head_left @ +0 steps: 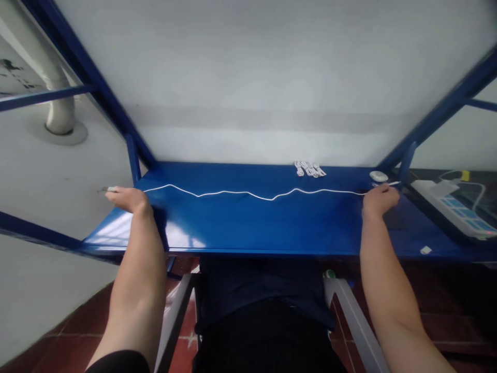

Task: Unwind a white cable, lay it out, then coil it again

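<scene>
Left hand (pixel 130 199) and right hand (pixel 380 200) pinch opposite ends of a thin white cable (pixel 240 194) stretched across the glossy blue counter (pixel 248 228).

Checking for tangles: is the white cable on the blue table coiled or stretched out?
Stretched out: the white cable runs in a shallow wavy line across the blue table, between the left hand and right hand.

Glossy blue painted metal tabletop (pixel 248 223) (light glares off it), smooth white plastic-coated cable (pixel 248 193).
</scene>
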A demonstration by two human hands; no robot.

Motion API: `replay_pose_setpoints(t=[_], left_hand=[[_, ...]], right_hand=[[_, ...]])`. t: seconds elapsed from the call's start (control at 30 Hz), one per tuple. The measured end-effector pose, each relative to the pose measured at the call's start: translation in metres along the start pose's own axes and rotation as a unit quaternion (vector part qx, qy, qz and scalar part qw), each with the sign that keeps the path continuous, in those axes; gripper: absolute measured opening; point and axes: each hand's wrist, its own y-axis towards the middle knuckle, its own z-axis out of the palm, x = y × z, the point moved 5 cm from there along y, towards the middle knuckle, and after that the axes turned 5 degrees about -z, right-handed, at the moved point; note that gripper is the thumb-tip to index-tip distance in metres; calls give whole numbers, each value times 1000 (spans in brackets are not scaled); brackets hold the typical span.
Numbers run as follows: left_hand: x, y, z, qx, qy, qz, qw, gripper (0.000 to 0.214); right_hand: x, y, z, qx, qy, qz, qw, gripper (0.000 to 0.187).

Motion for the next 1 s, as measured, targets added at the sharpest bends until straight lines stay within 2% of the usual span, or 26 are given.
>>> replay_pose_setpoints(t=[0.07, 0.1, 0.2, 0.3, 0.4, 0.5, 0.67, 0.77, 0.83, 0.9, 1.0], left_hand=[[0, -4, 1, -43, 21, -27, 998, 23], [-4, -7, 5, -34, 33, -17, 999, 21], [-22, -30, 30, 105, 85, 95, 986, 23], [-36, -63, 53, 236, 162, 200, 937, 26], [-40, -89, 65, 298, 251, 244, 888, 34], [-41, -100, 68, 299, 300, 241, 873, 39], [-41, -103, 67, 280, 316, 248, 872, 40], [-52, -108, 60, 247, 248, 297, 888, 35], [-64, -122, 52, 237, 166, 363, 886, 31], [-76, -147, 46, 285, 83, 445, 845, 32], [-87, -190, 46, 422, 6, 506, 752, 40]], right_hand=[[4, -1, 5, 19, 21, -35, 999, 40], [9, -4, 10, 55, 29, -63, 996, 39], [31, -26, 28, 214, 39, -164, 962, 34], [52, -59, 39, 357, 6, -256, 898, 32], [60, -86, 43, 447, -85, -293, 841, 32], [64, -95, 41, 456, -143, -302, 825, 28], [66, -97, 40, 444, -136, -308, 830, 23], [67, -98, 41, 445, -107, -311, 833, 20], [67, -100, 42, 448, -95, -312, 832, 19], [68, -100, 43, 452, -91, -310, 832, 19], [67, -101, 44, 453, -86, -307, 832, 17]])
